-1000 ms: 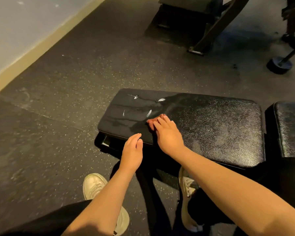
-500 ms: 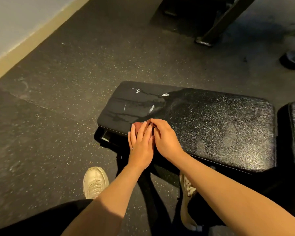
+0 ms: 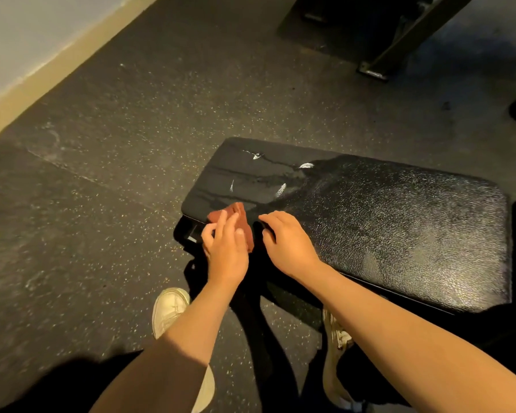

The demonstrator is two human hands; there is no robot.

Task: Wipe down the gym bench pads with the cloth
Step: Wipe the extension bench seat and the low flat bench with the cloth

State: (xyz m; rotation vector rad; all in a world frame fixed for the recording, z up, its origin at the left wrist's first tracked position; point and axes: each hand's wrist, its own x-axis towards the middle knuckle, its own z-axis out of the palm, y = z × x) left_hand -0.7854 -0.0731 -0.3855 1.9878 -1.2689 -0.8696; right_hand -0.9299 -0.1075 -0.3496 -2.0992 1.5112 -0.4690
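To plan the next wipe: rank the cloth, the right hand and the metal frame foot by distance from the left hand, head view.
1. Cloth, touching the left hand, at the pad corner.
2. Right hand, beside it on the pad.
3. Metal frame foot, far off, upper right.

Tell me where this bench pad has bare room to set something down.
Bare: the black vinyl bench pad right of the right hand, to its rounded end. Crowded: near-left corner, where the left hand presses the rust-red cloth.
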